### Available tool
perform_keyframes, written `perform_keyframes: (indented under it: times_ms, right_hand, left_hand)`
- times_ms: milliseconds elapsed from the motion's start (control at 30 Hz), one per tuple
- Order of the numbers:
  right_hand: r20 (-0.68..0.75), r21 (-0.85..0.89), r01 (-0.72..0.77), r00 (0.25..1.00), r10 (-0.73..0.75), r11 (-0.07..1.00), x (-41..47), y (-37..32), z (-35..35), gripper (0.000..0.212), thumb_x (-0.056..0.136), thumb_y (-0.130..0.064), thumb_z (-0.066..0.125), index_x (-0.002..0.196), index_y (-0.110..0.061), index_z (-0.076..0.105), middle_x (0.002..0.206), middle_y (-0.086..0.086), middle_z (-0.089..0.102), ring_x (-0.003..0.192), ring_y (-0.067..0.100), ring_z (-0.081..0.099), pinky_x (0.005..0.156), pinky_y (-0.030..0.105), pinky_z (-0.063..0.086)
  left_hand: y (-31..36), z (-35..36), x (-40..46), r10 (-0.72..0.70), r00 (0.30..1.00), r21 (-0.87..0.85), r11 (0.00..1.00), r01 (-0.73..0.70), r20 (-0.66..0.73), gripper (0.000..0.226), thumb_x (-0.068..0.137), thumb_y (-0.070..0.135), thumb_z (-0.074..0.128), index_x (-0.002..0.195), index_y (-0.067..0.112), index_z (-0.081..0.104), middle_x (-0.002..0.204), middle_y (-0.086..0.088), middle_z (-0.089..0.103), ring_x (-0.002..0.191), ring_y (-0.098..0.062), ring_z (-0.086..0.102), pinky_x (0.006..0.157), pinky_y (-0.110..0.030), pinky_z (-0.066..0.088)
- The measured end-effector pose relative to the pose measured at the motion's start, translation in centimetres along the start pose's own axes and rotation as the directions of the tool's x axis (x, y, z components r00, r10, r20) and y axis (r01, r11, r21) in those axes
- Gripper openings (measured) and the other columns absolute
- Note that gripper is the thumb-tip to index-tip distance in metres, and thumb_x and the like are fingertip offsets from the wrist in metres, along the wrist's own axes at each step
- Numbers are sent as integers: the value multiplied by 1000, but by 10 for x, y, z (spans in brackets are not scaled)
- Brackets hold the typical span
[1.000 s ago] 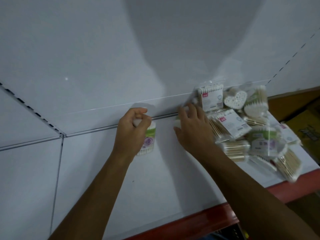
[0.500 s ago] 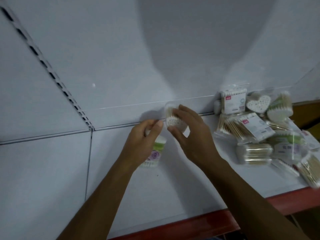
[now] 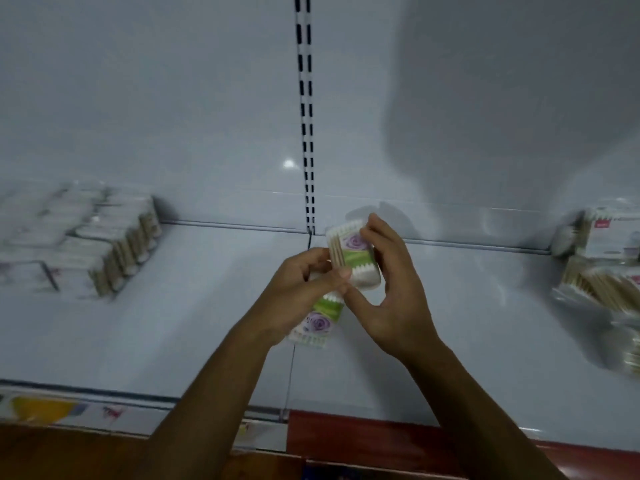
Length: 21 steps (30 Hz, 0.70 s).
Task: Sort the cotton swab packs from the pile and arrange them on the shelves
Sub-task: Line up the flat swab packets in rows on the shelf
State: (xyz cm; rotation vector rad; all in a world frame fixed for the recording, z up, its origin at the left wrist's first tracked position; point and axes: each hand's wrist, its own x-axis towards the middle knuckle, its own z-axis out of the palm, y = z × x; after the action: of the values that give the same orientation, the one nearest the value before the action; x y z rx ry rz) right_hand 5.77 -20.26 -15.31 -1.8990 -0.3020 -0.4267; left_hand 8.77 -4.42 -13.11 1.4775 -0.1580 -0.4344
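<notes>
Head view: left hand (image 3: 304,285) clamps one swab pack (image 3: 317,322), right hand (image 3: 384,289) clamps a matching pack (image 3: 353,254) above mid-shelf (image 3: 173,334), likely pairing like types; pile (image 3: 602,271) at right edge

Pale grey-white glossy metal back panel (image 3: 156,98), slotted black-and-white vertical upright strip (image 3: 304,109) at centre, small bright light reflection (image 3: 288,164) beside it, flat white metal shelf deck (image 3: 173,323), dark red front shelf edge (image 3: 363,431), broad soft shadow (image 3: 502,98) upper right
</notes>
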Motion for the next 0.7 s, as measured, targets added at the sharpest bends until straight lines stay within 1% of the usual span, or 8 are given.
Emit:
perform_keyframes:
  times_ms: [67,167,233,300,433,500,600,700]
  right_hand:
    - [0,117,17,1000,-17,993,1,-3,12,60,88,-23,62,141,-4,42,156,7,33,145,17,32,114,38,38]
    - [-20,302,-145,987,158,942,9,-12,25,58,88,-31,60,142,-18,43,153,-5,38,140,8,38,111,31,40]
    - [55,361,-259,965,257,896,18,-21,34,51,91,-34,60,138,-34,43,144,-14,46,130,1,47,102,28,48]
    - [184,361,-311,948,260,879,28,-26,44,41,95,-28,60,132,-40,47,134,-13,55,117,2,58,91,22,53]
    - [280,323,-313,933,226,893,43,-39,69,27,95,-13,61,118,-28,65,116,-6,67,100,2,66,79,14,51]
    - [306,350,-336,923,232,874,48,-48,86,25,94,-16,64,117,-25,67,115,-5,69,101,3,66,83,18,52]
    - [372,457,-385,902,220,802,51,-65,117,31,86,-17,68,117,-23,68,116,0,71,109,16,66,94,33,53]
    - [417,537,-417,887,198,734,46,-88,161,37,85,-8,64,120,-19,66,116,0,71,110,16,67,92,29,53]
  left_hand:
    - [0,-9,-10,14,998,8,1000,-14,-57,29,89,15,66,118,14,67,106,-9,74,98,-22,71,79,-28,55]
    - [-2,-24,-29,18,989,38,999,-13,-148,31,91,11,67,120,21,67,109,-7,73,104,-22,69,82,-25,54]
    - [0,-35,-44,13,981,74,997,1,-192,32,90,8,67,119,22,68,108,-7,74,101,-22,70,79,-23,54]
    - [5,-47,-57,14,972,131,991,18,-236,30,91,7,65,116,23,70,105,-7,74,97,-22,71,77,-24,54]
    - [19,-71,-79,35,923,135,991,19,-384,24,91,7,66,108,22,73,100,-8,72,87,-21,70,72,-25,56]
    - [24,-84,-90,48,885,99,995,-2,-464,21,90,7,65,102,22,74,95,-8,72,83,-19,70,68,-25,56]
    - [29,-108,-111,63,824,4,997,-74,-563,19,90,5,64,99,19,73,95,-14,73,78,-19,70,64,-27,56]
    - [28,-142,-139,74,762,-55,988,-143,-643,17,90,4,62,97,15,73,90,-5,76,76,-19,71,60,-27,55]
